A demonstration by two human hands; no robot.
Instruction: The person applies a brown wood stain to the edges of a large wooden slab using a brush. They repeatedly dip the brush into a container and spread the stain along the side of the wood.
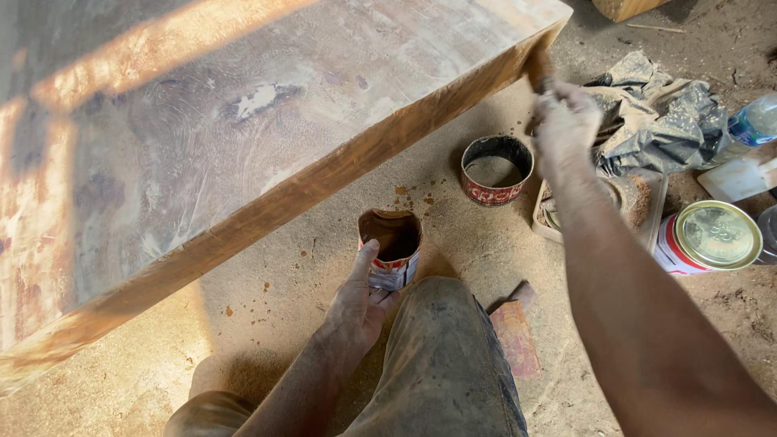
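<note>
My right hand [564, 120] is closed around a brush [539, 71] whose tip touches the side edge of a large wooden slab [243, 137] near its far corner. That edge looks darker and wet with brown stain. My left hand [358, 299] grips a dented tin can [392, 248] of brown liquid that stands on the sawdust floor by my knee [445, 356].
A round red-and-black tin [496, 169] with grey contents sits on the floor past the can. A closed gold-lidded tin [708, 237], crumpled grey cloth [655, 117], a tray [651, 214], a plastic bottle [753, 121] and a red block [515, 336] lie at the right.
</note>
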